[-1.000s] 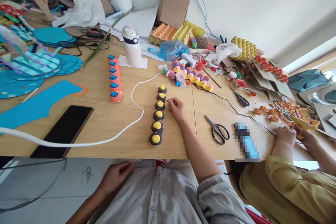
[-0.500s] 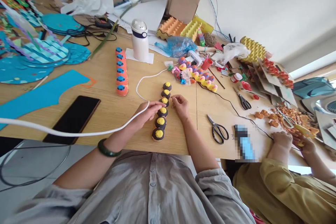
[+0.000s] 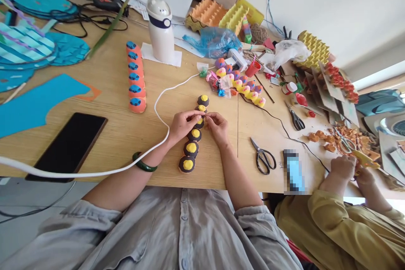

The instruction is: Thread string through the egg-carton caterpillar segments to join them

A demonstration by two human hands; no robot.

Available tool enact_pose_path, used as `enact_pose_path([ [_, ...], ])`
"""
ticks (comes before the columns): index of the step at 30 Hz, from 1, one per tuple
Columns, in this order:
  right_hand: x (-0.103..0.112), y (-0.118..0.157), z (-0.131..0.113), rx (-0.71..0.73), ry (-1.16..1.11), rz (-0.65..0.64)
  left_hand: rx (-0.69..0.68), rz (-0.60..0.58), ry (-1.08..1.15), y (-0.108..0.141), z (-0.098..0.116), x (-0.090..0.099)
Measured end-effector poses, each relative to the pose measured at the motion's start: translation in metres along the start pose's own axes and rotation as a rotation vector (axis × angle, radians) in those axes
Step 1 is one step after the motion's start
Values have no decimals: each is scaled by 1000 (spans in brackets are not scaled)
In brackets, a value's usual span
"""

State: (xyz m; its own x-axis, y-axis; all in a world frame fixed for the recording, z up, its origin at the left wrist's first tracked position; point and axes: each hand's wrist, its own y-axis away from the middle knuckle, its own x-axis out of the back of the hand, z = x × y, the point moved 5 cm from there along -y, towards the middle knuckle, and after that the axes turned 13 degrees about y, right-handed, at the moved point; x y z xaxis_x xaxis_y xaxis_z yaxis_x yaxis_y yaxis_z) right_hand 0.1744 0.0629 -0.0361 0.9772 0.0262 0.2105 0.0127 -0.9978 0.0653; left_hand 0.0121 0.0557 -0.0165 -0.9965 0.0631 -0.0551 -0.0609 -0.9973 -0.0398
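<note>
A row of dark egg-carton cups topped with yellow clay-like blobs [image 3: 191, 148] runs along the table before me. Above its upper part, my left hand [image 3: 186, 125] reaches in from the left, thumb and forefinger pinched. From the other side comes my right hand [image 3: 217, 127], also in a pinch. The fingertips of both hands nearly meet over the cups and partly cover them. Whatever lies between the fingers is too small to make out. An orange row of cups with blue spots [image 3: 136, 77] lies farther left.
A white cable [image 3: 120, 173] crosses over my left forearm. The black phone [image 3: 71, 145] lies left, scissors [image 3: 263, 156] right. A white bottle [image 3: 160, 36] stands behind. At the right, a co-worker's hands [image 3: 343, 167] hold yellow-handled scissors near orange scraps [image 3: 351, 139].
My left hand has moved right and slightly up, its fingers closing into a pinch against my right fingertips. The right hand stays by the row. The camera view has shifted a little.
</note>
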Motion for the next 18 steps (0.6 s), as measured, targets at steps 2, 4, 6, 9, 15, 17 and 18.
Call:
enact_pose_path([
  [2,0,-1,1,15,-26,-5,-1,10,-27,0,-1,4],
  [4,0,-1,1,35,-57,-14,22,3,-12,-1,-3,7],
  [6,0,-1,1,59,-73,-27,49,-27,12,-1,-5,7],
  [9,-1,-1,1,122,-70,-48,58,-83,33,-2,-8,5],
  [15,-3,3,1,202,-13,-28,12,-143,1,-4,-9,1],
  [17,-4,4,2,183,17,-24,7,-151,13,-4,-8,1],
  [18,-4,4,2,175,30,-24,8,-152,19,-3,-8,1],
])
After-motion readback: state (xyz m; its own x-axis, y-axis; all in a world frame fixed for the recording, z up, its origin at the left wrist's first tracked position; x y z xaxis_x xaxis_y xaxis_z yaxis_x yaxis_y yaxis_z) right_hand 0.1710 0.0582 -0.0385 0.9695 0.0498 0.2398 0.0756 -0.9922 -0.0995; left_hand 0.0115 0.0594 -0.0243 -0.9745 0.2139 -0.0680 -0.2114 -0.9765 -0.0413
